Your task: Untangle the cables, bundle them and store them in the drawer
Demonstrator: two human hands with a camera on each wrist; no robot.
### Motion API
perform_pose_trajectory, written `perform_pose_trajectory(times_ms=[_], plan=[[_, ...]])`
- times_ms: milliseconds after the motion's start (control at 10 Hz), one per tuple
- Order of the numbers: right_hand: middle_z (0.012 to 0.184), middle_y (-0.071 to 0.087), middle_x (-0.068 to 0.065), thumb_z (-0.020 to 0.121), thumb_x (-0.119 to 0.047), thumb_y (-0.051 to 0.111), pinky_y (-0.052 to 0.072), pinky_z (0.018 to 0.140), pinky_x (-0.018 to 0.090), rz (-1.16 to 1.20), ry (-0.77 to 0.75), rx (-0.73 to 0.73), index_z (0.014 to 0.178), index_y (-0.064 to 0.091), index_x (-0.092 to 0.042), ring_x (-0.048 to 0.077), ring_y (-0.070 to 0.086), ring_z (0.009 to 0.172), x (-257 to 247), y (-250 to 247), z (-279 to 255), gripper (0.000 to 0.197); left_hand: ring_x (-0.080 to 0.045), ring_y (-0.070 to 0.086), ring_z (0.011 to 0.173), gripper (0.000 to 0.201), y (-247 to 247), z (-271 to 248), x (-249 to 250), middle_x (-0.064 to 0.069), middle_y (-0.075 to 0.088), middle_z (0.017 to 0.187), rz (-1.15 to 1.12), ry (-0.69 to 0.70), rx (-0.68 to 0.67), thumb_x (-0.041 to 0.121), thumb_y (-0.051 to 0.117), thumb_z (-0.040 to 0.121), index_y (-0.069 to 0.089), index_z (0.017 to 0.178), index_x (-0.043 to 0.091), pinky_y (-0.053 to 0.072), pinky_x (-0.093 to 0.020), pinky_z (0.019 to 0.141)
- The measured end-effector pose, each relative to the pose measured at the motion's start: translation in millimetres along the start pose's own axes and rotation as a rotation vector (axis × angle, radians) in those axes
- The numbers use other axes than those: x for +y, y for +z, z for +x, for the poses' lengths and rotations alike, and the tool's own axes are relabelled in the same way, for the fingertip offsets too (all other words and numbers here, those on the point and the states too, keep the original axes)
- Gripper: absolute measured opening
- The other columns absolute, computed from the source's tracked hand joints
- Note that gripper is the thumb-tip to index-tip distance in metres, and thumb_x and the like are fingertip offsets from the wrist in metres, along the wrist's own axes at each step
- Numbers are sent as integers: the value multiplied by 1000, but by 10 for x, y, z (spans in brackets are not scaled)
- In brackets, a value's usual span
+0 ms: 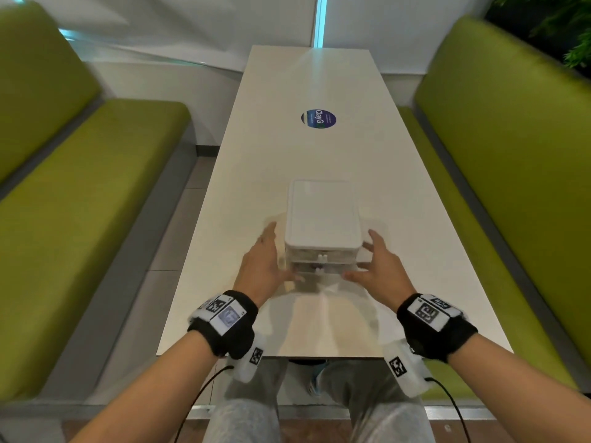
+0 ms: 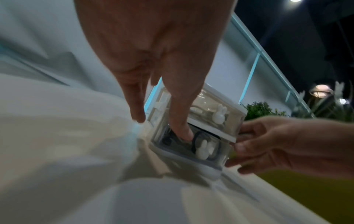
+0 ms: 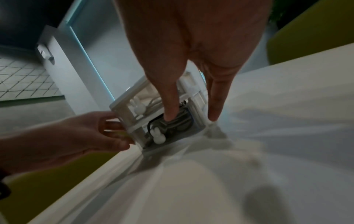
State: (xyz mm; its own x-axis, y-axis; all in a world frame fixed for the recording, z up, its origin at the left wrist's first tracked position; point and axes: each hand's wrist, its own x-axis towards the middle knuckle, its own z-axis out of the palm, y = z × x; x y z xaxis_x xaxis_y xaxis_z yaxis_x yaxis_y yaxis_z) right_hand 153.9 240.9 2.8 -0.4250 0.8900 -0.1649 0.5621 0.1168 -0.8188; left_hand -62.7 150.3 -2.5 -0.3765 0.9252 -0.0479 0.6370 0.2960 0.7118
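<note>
A small white two-drawer box (image 1: 323,215) stands on the white table (image 1: 319,324). My left hand (image 1: 271,257) lies along the box's left side and my right hand (image 1: 372,260) along its right side, fingers extended. Both thumbs press the clear front of the lower drawer (image 1: 319,270), the left thumb (image 2: 182,131) and the right thumb (image 3: 170,115). Coiled dark cables (image 3: 181,125) show through that front. A white cable (image 2: 201,111) lies in the upper drawer. Each drawer has a white rabbit-shaped knob (image 2: 204,150).
Green padded benches (image 1: 96,193) (image 1: 511,161) run along both sides of the narrow table. A round blue sticker (image 1: 318,119) sits on the tabletop beyond the box. The table's near edge (image 1: 319,358) is just behind my wrists, with my knees below it.
</note>
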Motion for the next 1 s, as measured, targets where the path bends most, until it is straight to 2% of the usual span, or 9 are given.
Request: perform_pose_trajectory(times_ms=[100,200,300,400,500,600,800,900,1000], plan=[[135,58,2,79,-18,79,56,80,32,-126,11,-28,138,43,-13,14,69,89,7,80,-18,68,-13,67,88,58,69,-30,54,2,69,114,3,-52,-66,25,86,68,58,118,19,50,-25,78],[114,69,5,86,-19,71,46,68,27,-279,5,48,117,56,-12,21,68,86,-21,111,32,35,-13,70,81,26,133,5,54,3,73,99,50,-52,29,21,77,78,61,99,19,46,-22,70],[107,72,5,87,-19,69,47,68,28,-314,-5,68,112,61,-13,23,69,88,-7,93,133,27,-15,70,78,24,154,102,33,2,73,93,61,-57,51,20,77,78,62,96,15,48,-24,68],[109,72,5,87,-20,68,54,77,34,-327,-12,78,114,63,-13,23,69,86,12,61,318,28,-17,71,78,25,163,280,64,0,73,94,63,-45,61,21,78,79,62,97,13,52,-28,72],[112,71,7,86,-18,68,55,81,36,-352,-16,84,116,64,-11,25,69,88,6,9,541,31,-21,71,80,28,174,517,87,-3,74,96,66,-44,66,20,79,77,64,99,10,54,-37,79],[115,70,5,85,-18,69,53,84,33,-360,-27,95,116,65,-11,26,69,93,6,-35,719,32,-23,71,80,29,209,701,85,-4,74,96,63,-41,70,19,79,76,66,101,11,55,-40,79],[119,69,5,86,-20,69,50,87,31,-368,-22,102,120,63,-11,26,66,101,-32,-67,814,35,-22,71,82,32,238,834,88,-3,73,102,57,-45,66,20,78,77,64,106,13,53,-40,83],[120,68,4,88,-25,68,47,89,30,-388,21,81,127,59,-9,25,63,109,-83,-84,698,43,-25,68,95,51,192,708,103,-5,70,113,47,-98,24,31,75,81,58,126,11,51,-43,90],[106,71,4,90,-26,64,49,88,32,-378,67,166,116,65,-12,25,63,104,-178,-155,568,29,-25,64,104,52,78,520,133,-5,70,113,52,-117,63,43,64,90,55,130,12,46,-37,94]])
